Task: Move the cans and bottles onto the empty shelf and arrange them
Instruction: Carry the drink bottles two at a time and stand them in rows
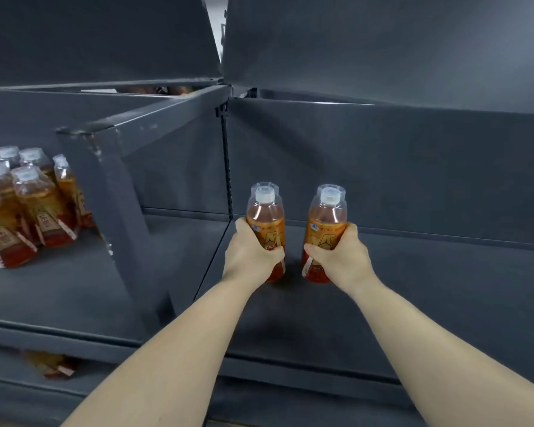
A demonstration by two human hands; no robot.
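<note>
Two amber tea bottles with white caps stand upright side by side on the dark grey right shelf [429,282], near its left end. My left hand [250,255] grips the left bottle [265,214] round its lower body. My right hand [341,257] grips the right bottle [326,220] the same way. Both bottle bases sit at or just above the shelf floor; I cannot tell whether they touch it. On the left shelf [53,288] a cluster of several matching bottles [22,204] stands at the far left.
A slanted grey divider panel [127,192] and a slotted upright post [227,167] separate the two shelves. The shelf's back wall [413,167] rises behind the bottles. Another shelf board hangs overhead. Orange packaging [51,365] shows on a lower level at bottom left.
</note>
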